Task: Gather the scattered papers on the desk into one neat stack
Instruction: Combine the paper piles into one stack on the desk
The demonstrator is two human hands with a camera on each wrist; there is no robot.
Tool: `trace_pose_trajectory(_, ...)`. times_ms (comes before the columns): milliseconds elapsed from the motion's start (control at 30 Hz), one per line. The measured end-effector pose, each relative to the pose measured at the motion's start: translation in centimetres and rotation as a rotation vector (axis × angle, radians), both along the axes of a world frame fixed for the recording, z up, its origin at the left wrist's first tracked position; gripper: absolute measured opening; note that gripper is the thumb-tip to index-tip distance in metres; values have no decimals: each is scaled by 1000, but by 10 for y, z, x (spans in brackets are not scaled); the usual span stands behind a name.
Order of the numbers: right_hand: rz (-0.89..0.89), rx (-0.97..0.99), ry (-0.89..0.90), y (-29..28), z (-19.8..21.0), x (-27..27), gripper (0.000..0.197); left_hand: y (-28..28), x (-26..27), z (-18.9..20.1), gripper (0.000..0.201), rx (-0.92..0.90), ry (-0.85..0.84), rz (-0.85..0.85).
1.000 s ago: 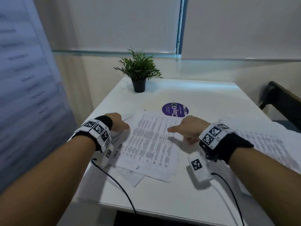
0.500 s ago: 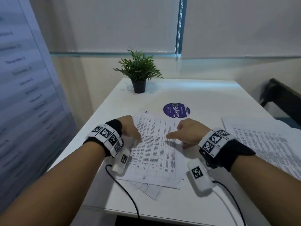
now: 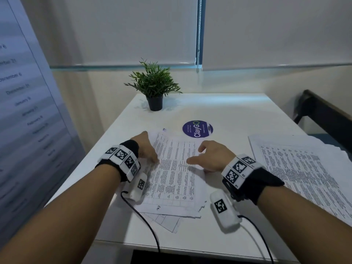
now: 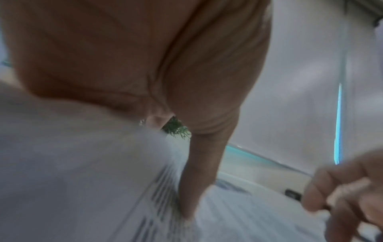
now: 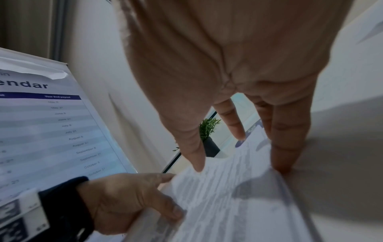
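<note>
Two hands: both on one pile of printed sheets near the front edge of the tabletop.
Desk (image 3: 228,111): white top, carrying everything listed below.
Central papers (image 3: 171,180): printed tables, several sheets overlapping; lower sheets stick out skewed at the front-left corner of the pile, so the edges are not aligned.
Second papers (image 3: 304,168): loose printed sheets at the right edge of the tabletop, well apart from the central pile.
Left hand (image 3: 146,147): at the pile's left edge; thumb on top of the sheets, fingers at or under the edge, pinching it as the right wrist view shows (image 5: 128,201).
Right hand (image 3: 211,155): resting on the pile's right side; fingers straight and slightly spread, tips pressing down on the paper (image 5: 228,57).
Potted plant (image 3: 154,88): green, black pot, at the far left corner.
Round sticker (image 3: 197,129): purple, just beyond the pile's far edge.
Calendar poster (image 5: 41,122): standing left of the desk.
</note>
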State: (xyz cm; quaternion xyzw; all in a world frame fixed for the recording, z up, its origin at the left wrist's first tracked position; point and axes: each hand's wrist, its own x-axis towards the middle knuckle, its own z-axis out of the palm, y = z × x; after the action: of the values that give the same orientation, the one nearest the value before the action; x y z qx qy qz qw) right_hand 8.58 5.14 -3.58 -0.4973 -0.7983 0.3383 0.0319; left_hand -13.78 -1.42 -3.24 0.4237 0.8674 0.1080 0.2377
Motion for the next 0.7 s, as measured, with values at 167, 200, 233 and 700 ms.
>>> trace_pose_trajectory(167, -109, -66, 140, 9, -9, 12, 84, -14, -1, 36, 48, 207, -164, 21)
trace_pose_trajectory(200, -139, -78, 171, 10, -10, 14, 87, -16, -3, 44, 40, 251, -189, -16)
trace_pose_trajectory(233, -175, -93, 212, 12, -9, 16, 85, -18, -2, 51, 35, 304, -224, -46)
trace_pose_trajectory(700, -383, -99, 830, 62, 37, 134, 33, 42, 89, 70, 41, 593, -944, -209)
